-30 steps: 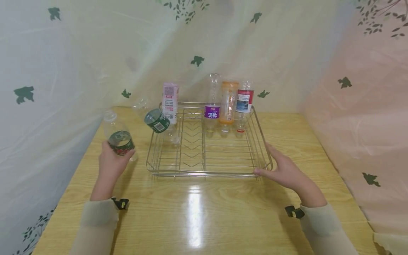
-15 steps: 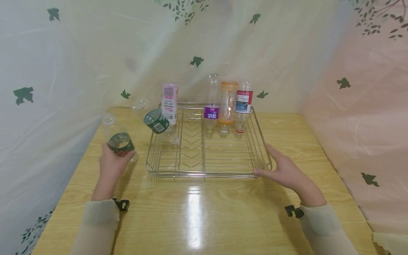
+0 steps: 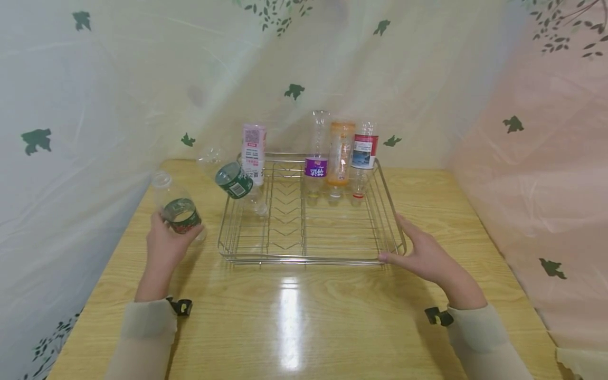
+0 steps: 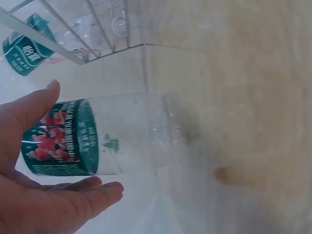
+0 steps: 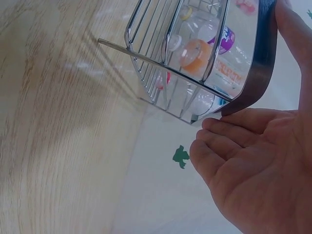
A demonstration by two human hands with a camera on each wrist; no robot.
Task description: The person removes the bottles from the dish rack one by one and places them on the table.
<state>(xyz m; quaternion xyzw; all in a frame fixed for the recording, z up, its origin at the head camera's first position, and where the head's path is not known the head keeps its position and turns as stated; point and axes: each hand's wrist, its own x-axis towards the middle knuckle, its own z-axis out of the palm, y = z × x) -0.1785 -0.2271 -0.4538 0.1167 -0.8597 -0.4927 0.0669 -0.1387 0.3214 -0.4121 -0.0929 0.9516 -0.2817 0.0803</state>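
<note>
one clear bottle with a green and red label (image 3: 182,210) is over the left part of the wooden desk (image 3: 342,322), neck end up, off to the left of a wire rack (image 3: 285,258). the person's left hand (image 3: 164,241) is around its lower half, but loosely: fingers fairly straight along one side with a slit of light showing, thumb tip standing clear on the other. i can't tell whether the bottle's foot touches the wood or is just above it.

the right hand (image 3: 425,256) is spread wide at the rack's near right corner, thumb against the front rim and index finger along the side rim.

five more bottles are in the rack, towards its back. at the left, a second green-labelled bottle (image 3: 234,180) leans out over the corner, neck pointing down into the wires, just beside a pink and white bottle (image 3: 253,150) turned upside down. at the right, three are lined up, caps down: a purple-labelled bottle (image 3: 315,167), an orange bottle (image 3: 340,153) and a red-and-blue-labelled bottle (image 3: 364,150). pale cloth (image 3: 190,63) printed with green shapes hangs behind.
</note>
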